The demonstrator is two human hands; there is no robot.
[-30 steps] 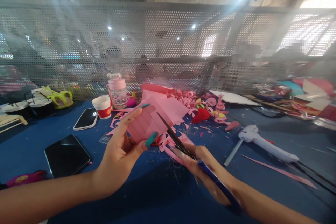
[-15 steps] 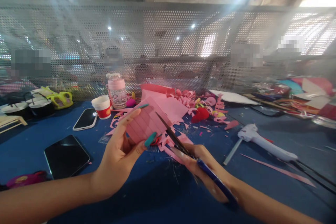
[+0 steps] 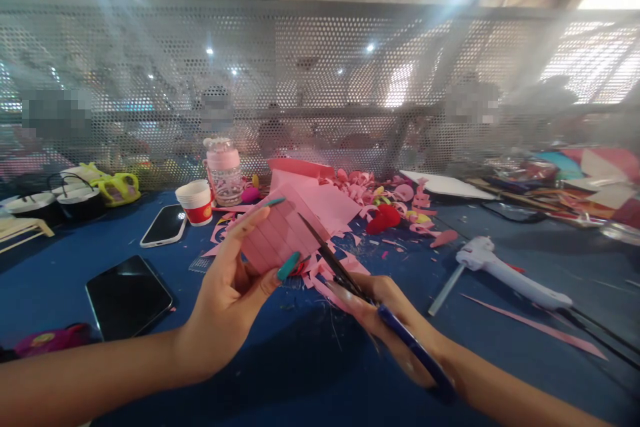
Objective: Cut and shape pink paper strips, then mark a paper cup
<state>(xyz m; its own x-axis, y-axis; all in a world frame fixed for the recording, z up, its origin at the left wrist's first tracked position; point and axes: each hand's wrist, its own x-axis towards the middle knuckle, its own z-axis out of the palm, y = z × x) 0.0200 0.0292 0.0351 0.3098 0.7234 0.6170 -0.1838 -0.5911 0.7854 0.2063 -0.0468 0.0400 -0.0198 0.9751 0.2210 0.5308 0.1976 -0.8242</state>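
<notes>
My left hand pinches a pink piece of paper marked with several parallel lines, its thumb with a long teal nail in front. In my right hand is a pair of scissors with dark blades and blue handles. The blades point up and left, and one lies across the right side of the paper. Whether the blades are fully closed I cannot tell. Pink paper scraps lie on the blue table just behind and below the held piece, with larger pink sheets beyond.
A white glue gun with its cord lies at the right. On the left are a black phone, a white-edged phone, paper cups and a pink-lidded bottle. Curled pink strips are heaped before a perforated metal screen.
Both hands, the paper and the scissors keep nearly the same pose. The whole view has shifted very slightly.
</notes>
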